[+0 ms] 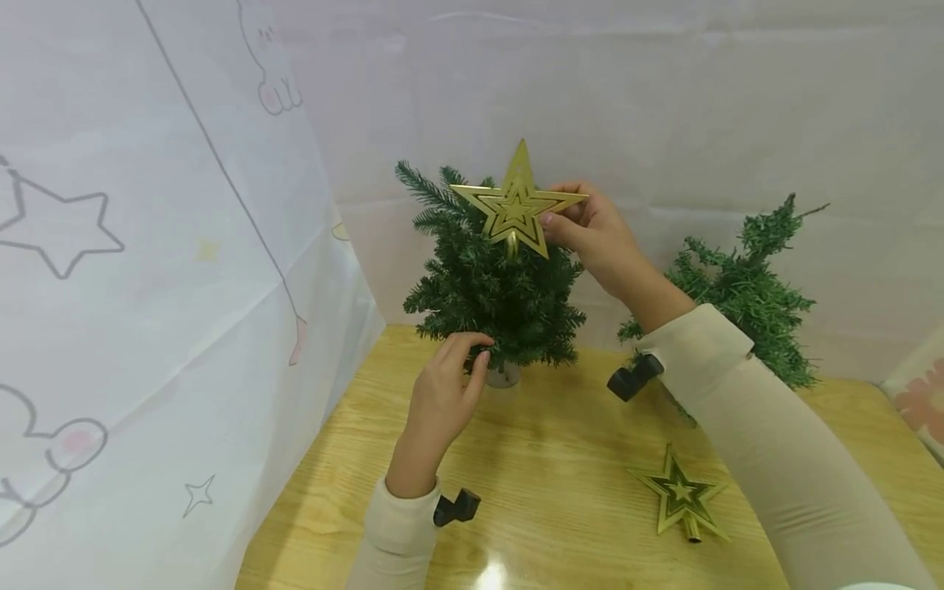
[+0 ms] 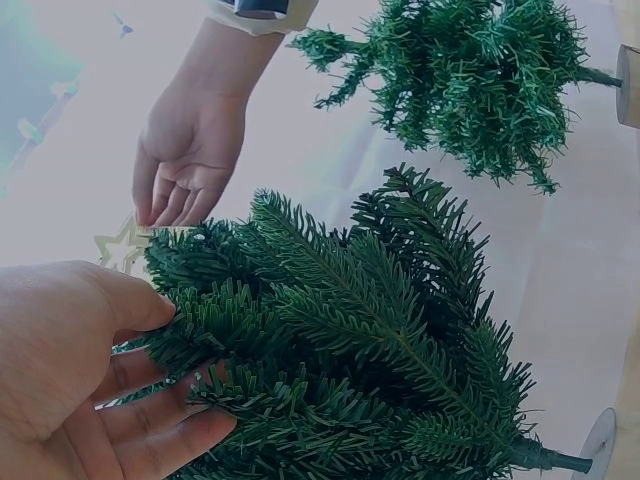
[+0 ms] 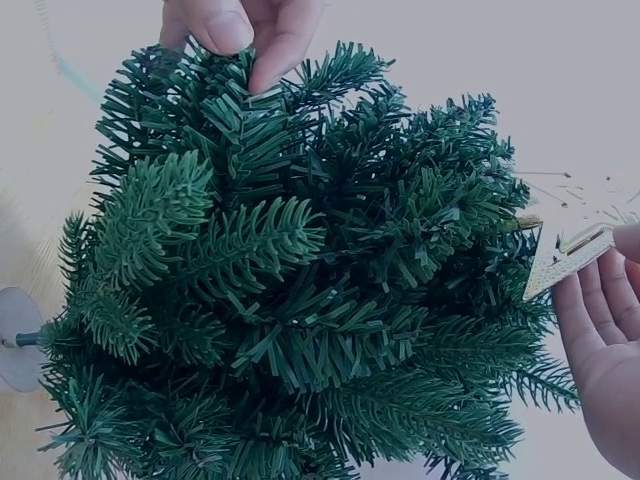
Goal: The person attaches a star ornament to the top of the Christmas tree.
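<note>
Right arm stretches from near right toward far middle; right grip [image 1: 593, 233] pinches gold star [image 1: 516, 205] by its right side, thumb in front, star before upper part of green tree [image 1: 497, 287]. Left arm lower; left grip [image 1: 446, 385] loosely round a branch [image 3: 245, 125]. Second star [image 1: 682, 492] lies right on counter [image 1: 553, 459].

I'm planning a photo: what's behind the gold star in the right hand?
In the head view, the green tree and pale backdrop show past the edges of the gold star. Whatever it directly covers cannot be seen.
</note>
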